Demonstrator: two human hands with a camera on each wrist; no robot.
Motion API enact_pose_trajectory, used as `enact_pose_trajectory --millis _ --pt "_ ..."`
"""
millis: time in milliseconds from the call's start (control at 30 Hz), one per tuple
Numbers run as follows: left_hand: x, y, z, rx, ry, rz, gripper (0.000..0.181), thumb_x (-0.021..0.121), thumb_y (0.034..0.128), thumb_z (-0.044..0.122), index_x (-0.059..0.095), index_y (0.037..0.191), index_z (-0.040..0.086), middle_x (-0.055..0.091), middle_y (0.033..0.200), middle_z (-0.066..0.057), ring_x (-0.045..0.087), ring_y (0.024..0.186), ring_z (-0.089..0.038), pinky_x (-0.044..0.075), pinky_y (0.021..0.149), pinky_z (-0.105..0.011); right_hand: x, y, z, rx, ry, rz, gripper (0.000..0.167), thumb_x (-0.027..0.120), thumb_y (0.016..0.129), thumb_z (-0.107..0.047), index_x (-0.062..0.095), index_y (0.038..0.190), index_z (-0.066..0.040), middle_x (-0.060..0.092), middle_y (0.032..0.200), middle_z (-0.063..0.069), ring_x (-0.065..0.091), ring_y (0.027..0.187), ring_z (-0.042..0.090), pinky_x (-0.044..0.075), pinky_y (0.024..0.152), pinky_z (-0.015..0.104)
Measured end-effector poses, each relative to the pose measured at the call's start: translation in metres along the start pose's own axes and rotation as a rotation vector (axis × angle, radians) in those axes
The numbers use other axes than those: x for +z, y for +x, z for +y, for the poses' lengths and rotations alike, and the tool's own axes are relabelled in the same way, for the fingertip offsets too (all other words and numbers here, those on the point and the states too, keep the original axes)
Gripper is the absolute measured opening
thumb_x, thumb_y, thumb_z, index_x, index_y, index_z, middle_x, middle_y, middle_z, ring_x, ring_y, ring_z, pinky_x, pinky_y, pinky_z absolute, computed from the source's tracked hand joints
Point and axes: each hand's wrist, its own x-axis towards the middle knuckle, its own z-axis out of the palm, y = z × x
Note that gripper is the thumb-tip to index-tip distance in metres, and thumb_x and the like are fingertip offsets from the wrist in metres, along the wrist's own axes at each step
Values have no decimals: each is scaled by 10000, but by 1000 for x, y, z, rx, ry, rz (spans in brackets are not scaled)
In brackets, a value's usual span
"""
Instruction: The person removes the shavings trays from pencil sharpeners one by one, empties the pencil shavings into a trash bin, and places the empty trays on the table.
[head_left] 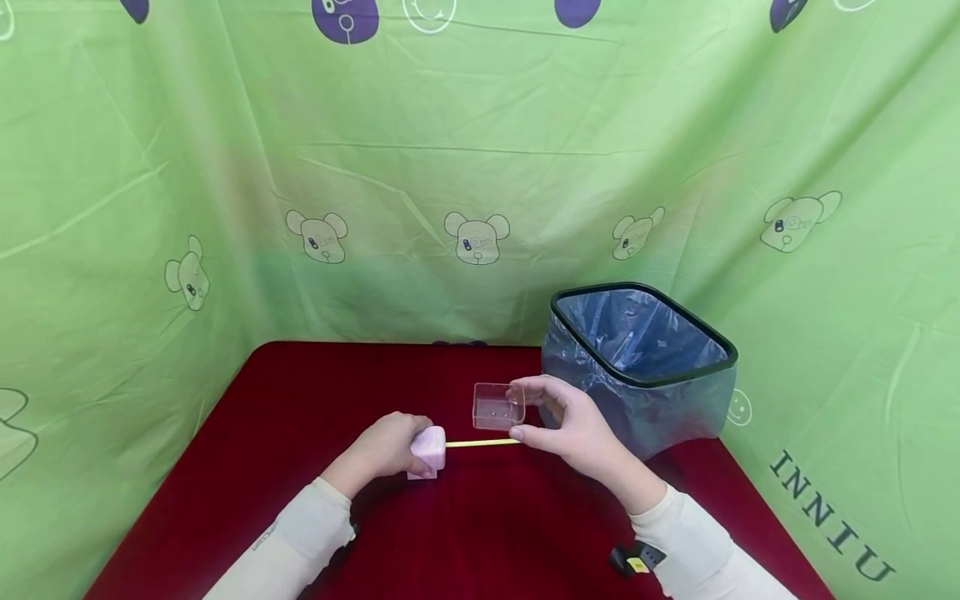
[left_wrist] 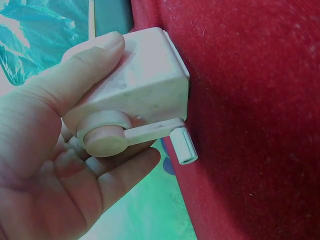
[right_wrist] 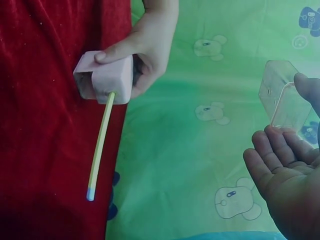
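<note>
My left hand [head_left: 386, 446] grips a pink hand-crank pencil sharpener [head_left: 431, 448] over the red table. Its thumb presses on the body in the left wrist view, where the crank handle [left_wrist: 184, 145] hangs on the near side. From the sharpener's front a yellow pencil [right_wrist: 102, 145] sticks out, its bluish end free in the right wrist view. An open slot shows in the sharpener's side there. Between thumb and fingers my right hand [head_left: 577, 425] holds a clear plastic shavings box [head_left: 491, 407], just right of the sharpener and apart from it. No shavings can be made out inside.
A bin [head_left: 637, 375] with a black rim and a bluish plastic liner stands at the table's back right, just behind my right hand. Red cloth [head_left: 337, 375] covers the table. Green patterned curtain [head_left: 480, 183] encloses the back and sides.
</note>
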Motion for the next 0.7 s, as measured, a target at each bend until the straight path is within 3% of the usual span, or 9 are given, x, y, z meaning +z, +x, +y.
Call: enact_pose_trajectory --millis 233,700 --pt "1 1 -1 -9 6 -10 610 983 633 307 710 1131 83 655 837 74 567 765 -110 513 744 -341 4 -3 5 14 16 -15 517 825 862 -136 620 1336 -132 674 1275 48 654 1146 223 478 1035 229" --pt "5 2 -5 -5 23 -5 631 979 619 343 714 1139 105 654 839 93 568 774 -101 512 744 -333 16 -7 13 34 42 -53 520 818 867 -141 612 1338 -61 670 1295 61 654 1158 250 513 977 237"
